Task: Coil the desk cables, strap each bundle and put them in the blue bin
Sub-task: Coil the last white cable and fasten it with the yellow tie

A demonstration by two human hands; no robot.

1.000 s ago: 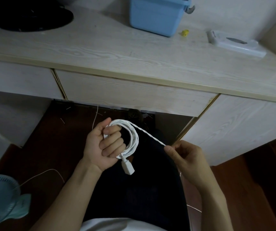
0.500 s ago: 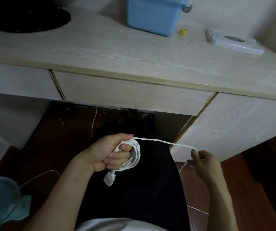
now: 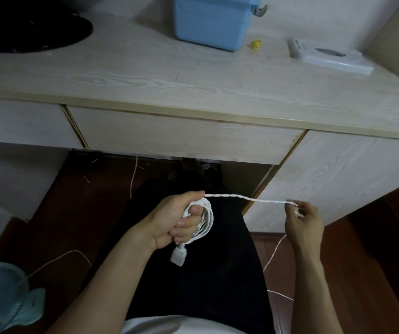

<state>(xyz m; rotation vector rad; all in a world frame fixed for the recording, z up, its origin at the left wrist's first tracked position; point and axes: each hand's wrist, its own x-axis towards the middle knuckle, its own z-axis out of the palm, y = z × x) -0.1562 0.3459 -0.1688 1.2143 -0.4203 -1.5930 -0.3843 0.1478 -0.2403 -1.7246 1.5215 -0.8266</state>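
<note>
Coiling approx. half done by my read: left hand (image 3: 176,220) clenched round white cable (image 3: 206,219) coil over lap, right hand (image 3: 302,218) pinching taut free run, tail trailing to floor; no strap yet, blue bin (image 3: 211,20) on desk (image 3: 145,75).

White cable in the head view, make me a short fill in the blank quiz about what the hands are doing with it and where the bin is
1. The coil of white cable is gripped in the ____ hand.
2. The right hand pinches a strand stretched ____ from the coil.
3. The blue bin stands on the ____.
4. A white ____ hangs below the left hand.

Missing words: left; taut; desk; plug
</note>
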